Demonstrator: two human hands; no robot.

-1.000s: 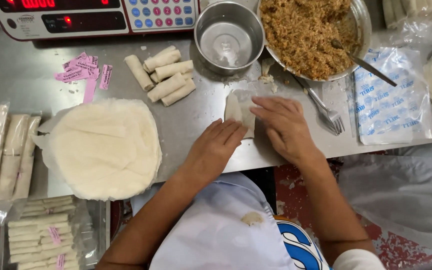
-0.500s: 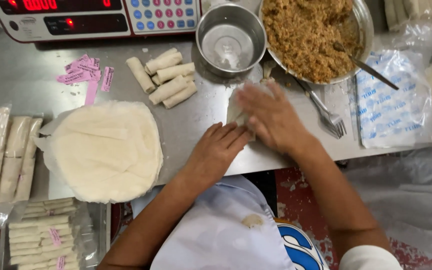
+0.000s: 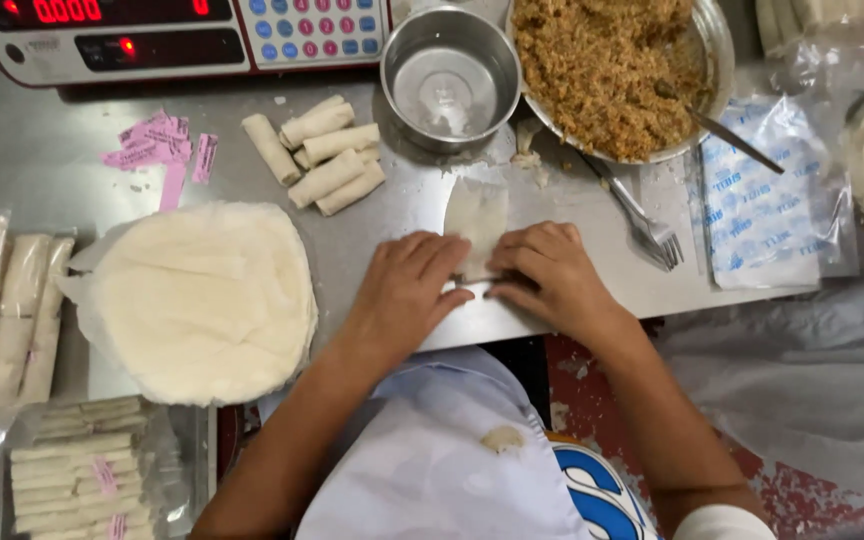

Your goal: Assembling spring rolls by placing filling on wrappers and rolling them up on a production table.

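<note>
Both hands, left hand (image 3: 407,290) and right hand (image 3: 544,275), pressed flat on half-rolled wrapper (image 3: 476,215) just below water bowl (image 3: 450,80). Upper flap unrolled. Five finished rolls (image 3: 317,155) left of bowl; wrapper stack (image 3: 197,300) remains, filling bowl (image 3: 607,70) still full.

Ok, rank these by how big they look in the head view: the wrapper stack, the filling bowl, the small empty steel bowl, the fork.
1. Wrapper stack
2. Filling bowl, partly cut off at the top edge
3. Small empty steel bowl
4. Fork
</note>
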